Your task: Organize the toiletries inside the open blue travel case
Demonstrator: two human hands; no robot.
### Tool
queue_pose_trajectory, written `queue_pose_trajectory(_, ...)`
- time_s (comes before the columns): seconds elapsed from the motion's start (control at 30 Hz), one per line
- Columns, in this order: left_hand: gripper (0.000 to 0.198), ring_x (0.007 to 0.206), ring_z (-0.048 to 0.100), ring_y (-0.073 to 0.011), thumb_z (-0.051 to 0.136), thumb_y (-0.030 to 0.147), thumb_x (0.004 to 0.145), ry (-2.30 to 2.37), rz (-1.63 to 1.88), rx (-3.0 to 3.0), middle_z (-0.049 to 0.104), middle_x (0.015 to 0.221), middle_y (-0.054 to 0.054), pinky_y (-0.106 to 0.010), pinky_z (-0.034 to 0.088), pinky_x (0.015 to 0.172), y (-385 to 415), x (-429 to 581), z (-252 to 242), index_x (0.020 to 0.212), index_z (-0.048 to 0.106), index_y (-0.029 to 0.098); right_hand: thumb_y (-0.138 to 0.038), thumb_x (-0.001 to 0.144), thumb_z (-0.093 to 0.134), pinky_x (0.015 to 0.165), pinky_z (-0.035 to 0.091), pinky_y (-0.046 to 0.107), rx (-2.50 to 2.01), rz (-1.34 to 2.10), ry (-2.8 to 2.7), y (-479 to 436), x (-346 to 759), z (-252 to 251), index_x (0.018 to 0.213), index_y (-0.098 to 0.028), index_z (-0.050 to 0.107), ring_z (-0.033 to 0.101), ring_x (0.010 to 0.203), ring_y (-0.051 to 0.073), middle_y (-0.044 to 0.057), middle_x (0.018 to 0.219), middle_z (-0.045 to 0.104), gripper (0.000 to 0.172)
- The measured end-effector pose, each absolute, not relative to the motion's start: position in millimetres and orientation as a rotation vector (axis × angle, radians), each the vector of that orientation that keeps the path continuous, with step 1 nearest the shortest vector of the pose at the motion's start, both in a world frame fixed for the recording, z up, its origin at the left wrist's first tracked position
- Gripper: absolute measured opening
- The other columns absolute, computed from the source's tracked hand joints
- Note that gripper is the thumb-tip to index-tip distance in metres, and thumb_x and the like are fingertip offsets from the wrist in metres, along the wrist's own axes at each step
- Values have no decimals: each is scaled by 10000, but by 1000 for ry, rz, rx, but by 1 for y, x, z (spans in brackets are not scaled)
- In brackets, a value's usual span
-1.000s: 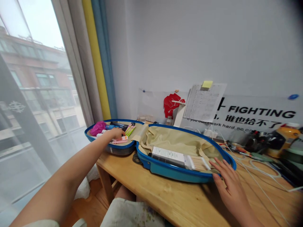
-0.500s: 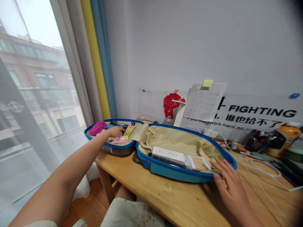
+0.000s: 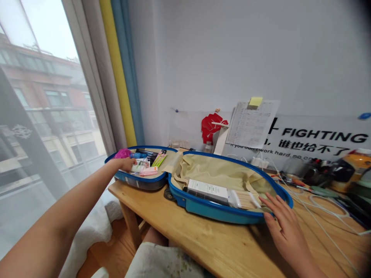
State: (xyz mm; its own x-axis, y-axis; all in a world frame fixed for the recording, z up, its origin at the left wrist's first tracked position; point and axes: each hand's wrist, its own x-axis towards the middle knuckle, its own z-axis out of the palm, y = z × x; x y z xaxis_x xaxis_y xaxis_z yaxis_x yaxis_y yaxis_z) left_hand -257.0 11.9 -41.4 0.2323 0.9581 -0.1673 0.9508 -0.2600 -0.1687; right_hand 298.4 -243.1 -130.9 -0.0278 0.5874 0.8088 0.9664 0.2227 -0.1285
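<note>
The left hand [image 3: 126, 164] reaches across the left end of the table [image 3: 199, 243] into the nearer-to-the-window shell of an open blue hard-shell suitcase [image 3: 222, 214]. Its fingers [image 3: 131, 164] are curled down among the packed items, and whether they have hold of anything cannot be told. Just beside them lie a pink tube [image 3: 148, 172] and a small white tube [image 3: 137, 168], with a pink mesh bath sponge [image 3: 122, 153] by the shell's far-left rim and a yellow-green packet [image 3: 159, 160] toward the hinge. The right hand [image 3: 285, 227] sits near the table's front edge, open, its spread fingers [image 3: 274, 204] at the suitcase's front rim and gripping nothing.

The suitcase lies opened flat, both shells side by side near the table's back edge. In the right shell, on a beige fabric lining [image 3: 217, 170], rest a white box [image 3: 207, 189] and a plastic-wrapped bundle of wooden sticks [image 3: 245, 200]. White cables [image 3: 321, 220] run across the table's right end, past screwdrivers [image 3: 307, 189] and an orange bottle [image 3: 352, 170]
</note>
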Motion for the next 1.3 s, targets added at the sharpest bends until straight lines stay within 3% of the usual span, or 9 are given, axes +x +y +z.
queue_pose_trajectory(0.17, 535, 942, 623, -259, 626, 255, 605, -1841, 455, -2434, 660, 1064, -78, -308, 466, 791, 0, -253, -37, 1135, 568, 203, -405, 908, 356, 987, 423, 500, -1478, -575, -1708, -243, 299, -131, 1191, -226, 575, 446, 1275, 291, 88, 1285, 569, 400)
queue_pose_trajectory(0.33, 386, 988, 607, -276, 595, 274, 696, -1481, 405, -2395, 622, 1088, -133, -344, 470, 815, -10, -258, -26, 1066, 566, 168, -395, 905, 369, 984, 434, 482, -1469, -575, -1722, -245, 297, -129, 1203, -234, 566, 443, 1279, 280, 78, 1288, 570, 392)
queue_pose_trajectory(0.47, 403, 968, 610, -249, 516, 357, 777, -1432, 93, -2412, 590, 1111, -124, -317, 491, 770, -18, -252, -2, 1138, 524, 180, -365, 915, 364, 965, 443, 477, -1435, -636, -1728, -245, 295, -127, 1210, -229, 553, 450, 1271, 277, 83, 1281, 575, 376)
queue_pose_trajectory(0.67, 492, 990, 586, -222, 495, 422, 798, -1313, -382, -2659, 585, 1144, -100, -306, 453, 870, -30, -152, 32, 1210, 494, 151, -375, 912, 372, 982, 432, 488, -1466, -609, -1736, -246, 296, -126, 1193, -229, 561, 441, 1283, 278, 86, 1289, 570, 369)
queue_pose_trajectory(0.77, 490, 1042, 566, -211, 528, 381, 793, -1077, -316, -2879, 588, 1185, -87, -289, 428, 905, -32, -77, 28, 1231, 498, 163, -387, 908, 368, 985, 431, 501, -1494, -573, -1731, -246, 296, -126, 1179, -230, 572, 436, 1289, 283, 83, 1285, 574, 374)
queue_pose_trajectory(0.93, 444, 1087, 558, -234, 594, 315, 760, -950, 94, -2954, 602, 1211, -94, -297, 419, 924, -26, 13, -7, 1180, 565, 172, -380, 912, 371, 978, 442, 500, -1497, -579, -1730, -247, 296, -126, 1196, -231, 562, 428, 1298, 284, 84, 1287, 574, 373)
queue_pose_trajectory(1.3, 447, 1092, 584, -255, 618, 349, 756, -1172, 353, -2965, 601, 1244, -107, -319, 464, 884, -3, 30, -58, 1179, 590, 208, -380, 916, 369, 969, 444, 482, -1505, -597, -1735, -250, 293, -123, 1175, -233, 570, 446, 1281, 276, 72, 1289, 574, 360)
